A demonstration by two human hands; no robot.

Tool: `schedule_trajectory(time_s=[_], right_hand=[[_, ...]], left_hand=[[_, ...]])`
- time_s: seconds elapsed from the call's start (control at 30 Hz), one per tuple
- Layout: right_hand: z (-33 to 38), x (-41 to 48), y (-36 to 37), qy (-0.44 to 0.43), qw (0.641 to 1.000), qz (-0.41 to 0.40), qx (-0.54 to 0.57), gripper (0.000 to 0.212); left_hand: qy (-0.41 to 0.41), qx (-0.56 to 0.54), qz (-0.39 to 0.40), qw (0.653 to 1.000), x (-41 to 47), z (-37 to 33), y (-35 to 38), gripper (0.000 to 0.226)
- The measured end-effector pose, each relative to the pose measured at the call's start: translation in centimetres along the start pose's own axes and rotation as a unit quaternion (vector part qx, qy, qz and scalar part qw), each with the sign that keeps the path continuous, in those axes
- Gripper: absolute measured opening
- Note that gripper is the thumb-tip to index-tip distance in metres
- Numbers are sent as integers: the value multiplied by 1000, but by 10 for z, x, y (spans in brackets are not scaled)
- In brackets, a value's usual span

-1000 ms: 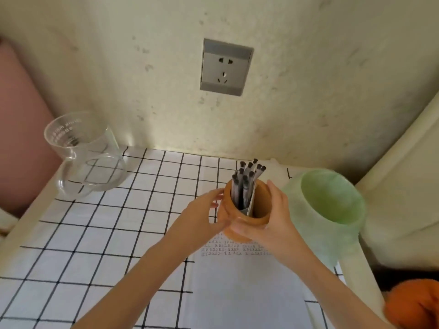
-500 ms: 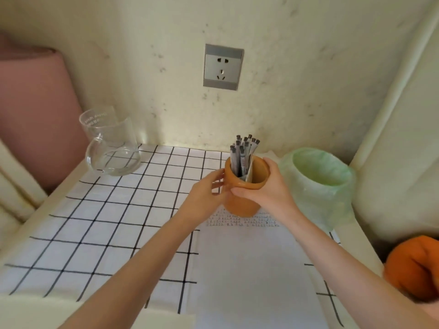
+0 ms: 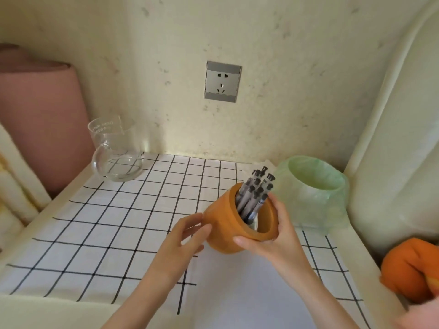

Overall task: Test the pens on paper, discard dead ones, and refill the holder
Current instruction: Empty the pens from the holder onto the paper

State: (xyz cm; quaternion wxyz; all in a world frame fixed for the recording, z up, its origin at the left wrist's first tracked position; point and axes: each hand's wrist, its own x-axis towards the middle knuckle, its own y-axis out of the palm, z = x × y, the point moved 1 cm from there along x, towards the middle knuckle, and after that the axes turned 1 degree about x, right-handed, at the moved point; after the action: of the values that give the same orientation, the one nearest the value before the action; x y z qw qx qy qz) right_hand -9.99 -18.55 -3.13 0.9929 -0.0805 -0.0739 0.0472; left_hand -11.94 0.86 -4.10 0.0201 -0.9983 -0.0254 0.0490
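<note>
The orange holder (image 3: 221,224) sits in the grip of the right hand (image 3: 278,238), thumb along the near rim and fingers curled round the far rim, so the pot's body lies left of and below the grip, over the paper (image 3: 237,293) on the tabletop (image 3: 107,222). It is tilted, its long axis leaning up and to the right, and the pens (image 3: 256,193) stick out just above the grip, caps pointing toward the green-lined bin (image 3: 316,200) beyond. The left hand (image 3: 180,243) is relaxed and grasps nothing, its straight fingertips at the holder's left wall, opposite the grip.
</note>
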Motion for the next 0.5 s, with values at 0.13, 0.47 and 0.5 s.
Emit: schedule_trajectory(time_s=[0.13, 0.47, 0.5], right_hand=[[-6, 2, 8, -26, 999, 23, 21, 107], [-4, 8, 13, 4, 985, 128, 114, 97], [-2, 8, 12, 10, 983, 136, 119, 98]], left_hand=[[-89, -87, 51, 991, 6, -6, 2, 71], [-270, -362, 186, 872, 11, -5, -15, 60], [-280, -367, 188, 867, 11, -5, -14, 60]])
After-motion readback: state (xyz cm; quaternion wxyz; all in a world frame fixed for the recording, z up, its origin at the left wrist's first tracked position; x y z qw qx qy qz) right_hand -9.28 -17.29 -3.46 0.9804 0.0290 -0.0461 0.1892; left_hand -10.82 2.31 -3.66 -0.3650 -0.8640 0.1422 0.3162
